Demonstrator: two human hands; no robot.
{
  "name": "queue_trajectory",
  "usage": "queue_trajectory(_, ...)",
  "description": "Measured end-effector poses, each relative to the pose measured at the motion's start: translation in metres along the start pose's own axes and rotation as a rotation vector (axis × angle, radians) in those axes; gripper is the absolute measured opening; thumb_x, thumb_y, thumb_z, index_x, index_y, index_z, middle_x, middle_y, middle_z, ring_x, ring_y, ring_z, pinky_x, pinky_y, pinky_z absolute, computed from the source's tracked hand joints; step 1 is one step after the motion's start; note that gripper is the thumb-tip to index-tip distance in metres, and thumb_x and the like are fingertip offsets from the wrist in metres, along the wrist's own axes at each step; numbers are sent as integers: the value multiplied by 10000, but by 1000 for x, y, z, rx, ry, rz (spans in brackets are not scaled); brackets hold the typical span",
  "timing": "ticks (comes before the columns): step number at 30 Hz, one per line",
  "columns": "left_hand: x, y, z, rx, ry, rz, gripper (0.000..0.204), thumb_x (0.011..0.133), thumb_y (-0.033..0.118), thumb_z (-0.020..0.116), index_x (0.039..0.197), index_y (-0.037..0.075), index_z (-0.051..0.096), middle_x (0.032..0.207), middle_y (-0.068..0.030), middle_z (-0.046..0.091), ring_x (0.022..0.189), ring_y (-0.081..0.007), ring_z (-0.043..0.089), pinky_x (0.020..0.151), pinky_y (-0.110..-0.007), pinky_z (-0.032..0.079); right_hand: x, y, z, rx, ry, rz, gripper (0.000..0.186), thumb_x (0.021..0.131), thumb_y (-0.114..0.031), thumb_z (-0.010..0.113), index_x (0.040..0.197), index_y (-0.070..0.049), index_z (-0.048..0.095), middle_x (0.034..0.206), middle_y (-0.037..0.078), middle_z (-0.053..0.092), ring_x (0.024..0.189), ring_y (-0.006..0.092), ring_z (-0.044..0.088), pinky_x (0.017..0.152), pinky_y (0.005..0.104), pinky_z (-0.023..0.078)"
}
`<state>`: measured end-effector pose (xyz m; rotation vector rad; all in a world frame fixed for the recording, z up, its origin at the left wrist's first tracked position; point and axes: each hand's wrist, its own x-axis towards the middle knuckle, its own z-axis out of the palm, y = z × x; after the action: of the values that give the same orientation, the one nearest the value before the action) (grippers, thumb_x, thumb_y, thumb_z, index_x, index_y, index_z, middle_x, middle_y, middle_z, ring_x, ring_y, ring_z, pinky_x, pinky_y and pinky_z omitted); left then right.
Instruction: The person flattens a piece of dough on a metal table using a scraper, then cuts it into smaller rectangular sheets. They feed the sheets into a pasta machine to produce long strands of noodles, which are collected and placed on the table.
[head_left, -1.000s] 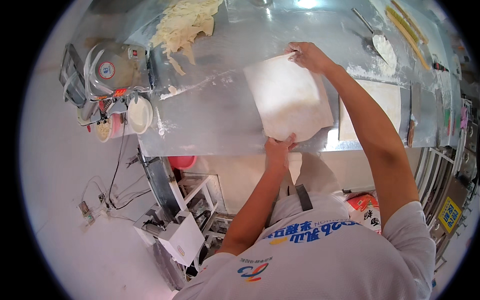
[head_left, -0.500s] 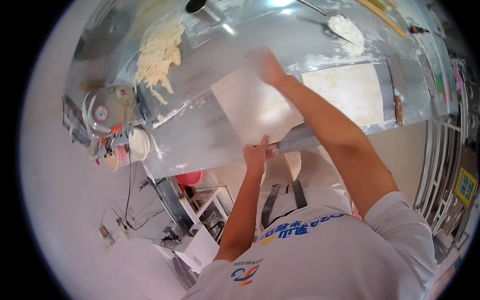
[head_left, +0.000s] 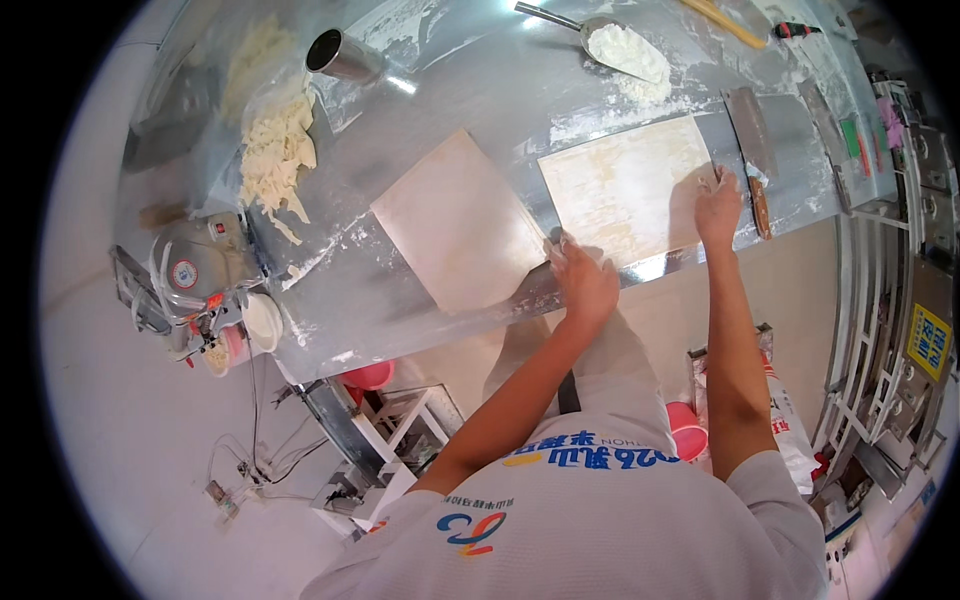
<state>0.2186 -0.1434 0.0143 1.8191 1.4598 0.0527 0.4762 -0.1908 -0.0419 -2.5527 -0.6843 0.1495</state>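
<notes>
Two pale square dough sheets lie side by side on the floured steel worktop: the left sheet (head_left: 450, 215) and the right, mottled sheet (head_left: 615, 180). My left hand (head_left: 585, 280) has its fingers curled at the narrow gap between them; which edge it grips is hidden. At the right edge of the right sheet, my right hand (head_left: 718, 210) pinches the dough. Just right of that hand lies a broad cleaver (head_left: 750, 130) with a wooden handle.
Dough scraps (head_left: 275, 160) lie left, beside a machine (head_left: 190, 260) and a white bowl (head_left: 262, 322). At the back are a steel cylinder (head_left: 340, 55), a scoop of flour (head_left: 620, 55) and a wooden stick (head_left: 725, 20). Another long blade (head_left: 823, 140) lies right.
The sheet that both hands held now lies flat, further left. My right hand has moved right and down onto the other sheet; my left hand has moved right and up between the sheets.
</notes>
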Motion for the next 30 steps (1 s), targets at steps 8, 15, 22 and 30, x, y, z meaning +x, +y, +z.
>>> queue_trajectory(8, 37, 15, -13, -55, 35, -190, 530, 932, 166, 684, 1276, -170, 459, 1295, -378, 559, 1332, -519, 452, 1145, -538, 341, 42, -2, -40, 571, -493, 206, 357, 952, -276, 758, 1130, 32, 731, 911, 19, 709, 813, 81, 594, 715, 279, 490)
queue_trajectory(15, 46, 4, -19, -208, 224, 70, 268, 950, 132, 698, 1130, -44, 604, 1047, -293, 657, 1043, -476, 613, 908, -505, 469, 17, -69, -122, 618, -638, 182, 256, 975, -242, 727, 1086, -11, 735, 864, -54, 639, 748, 30, 487, 655, 232, 385)
queue_trajectory(22, 82, -11, -212, -28, 76, 244, 270, 923, 187, 731, 1093, 8, 620, 903, -168, 672, 820, -304, 636, 773, -421, 511, -67, -124, -140, 777, -613, 250, 256, 967, -191, 707, 1153, -16, 723, 922, -32, 696, 782, 37, 534, 685, 227, 406)
queue_trajectory(30, 202, -115, -325, -19, -214, 439, 220, 944, 187, 718, 1014, 16, 599, 863, -44, 588, 825, -140, 524, 801, -319, 465, -270, -226, 7, 1195, -744, 577, 347, 887, -171, 832, 1115, 27, 662, 958, 75, 718, 775, 122, 655, 676, 271, 531)
